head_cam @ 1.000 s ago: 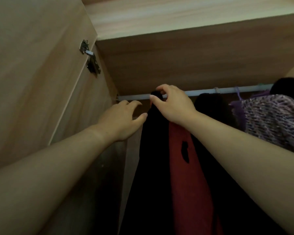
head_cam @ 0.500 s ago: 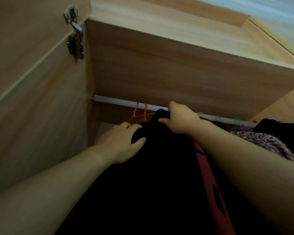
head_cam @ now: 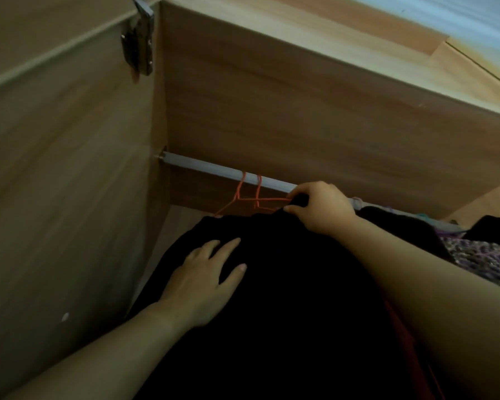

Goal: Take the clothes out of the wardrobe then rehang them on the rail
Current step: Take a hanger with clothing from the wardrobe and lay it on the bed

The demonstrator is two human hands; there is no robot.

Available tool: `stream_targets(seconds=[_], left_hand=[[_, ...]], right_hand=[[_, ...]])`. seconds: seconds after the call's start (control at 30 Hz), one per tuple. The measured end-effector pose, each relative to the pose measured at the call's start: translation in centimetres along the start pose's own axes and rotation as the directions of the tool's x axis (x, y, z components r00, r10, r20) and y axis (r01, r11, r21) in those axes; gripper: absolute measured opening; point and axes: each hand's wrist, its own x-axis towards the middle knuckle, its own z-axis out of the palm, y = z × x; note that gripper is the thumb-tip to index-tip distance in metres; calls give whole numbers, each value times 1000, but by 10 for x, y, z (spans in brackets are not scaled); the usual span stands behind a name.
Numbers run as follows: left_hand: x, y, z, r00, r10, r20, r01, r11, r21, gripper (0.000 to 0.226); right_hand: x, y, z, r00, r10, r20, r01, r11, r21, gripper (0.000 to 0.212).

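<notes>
two risks: snagged wires and slipping cloth.
left hand [head_cam: 205, 284]: fingers straight and spread, flat on the black garment [head_cam: 286, 313] hanging below the rail [head_cam: 214, 168]; it only presses, so the cloth may slide.
orange hangers [head_cam: 248, 194]: hooked on the rail, wires crossed just left of the right hand [head_cam: 321, 210]; a sideways pull could tangle them.
right hand: thumb and fingers pinch the garment's top just under the rail; a thin hold may slip.
door hinge [head_cam: 139, 44]: upper left, well apart.
side panel [head_cam: 70, 212]: close on the left, limits swing.
purple patterned garment [head_cam: 482, 255]: at right, crowds the rail.
</notes>
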Motion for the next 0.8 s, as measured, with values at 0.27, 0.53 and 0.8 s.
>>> stream_targets(seconds=[0.27, 0.53, 0.8], left_hand=[[4, -12, 21, 997, 22, -75, -30, 993, -112, 55], [16, -7, 15, 997, 50, -60, -56, 994, -98, 53], [33, -8, -9, 995, 8, -99, -9, 1000, -14, 55]], right_hand=[[15, -12, 14, 997, -52, -49, 43, 985, -170, 16], [27, 10, 18, 976, 71, -207, -47, 992, 121, 10], [51, 6, 13, 953, 74, -292, -23, 984, 174, 14]])
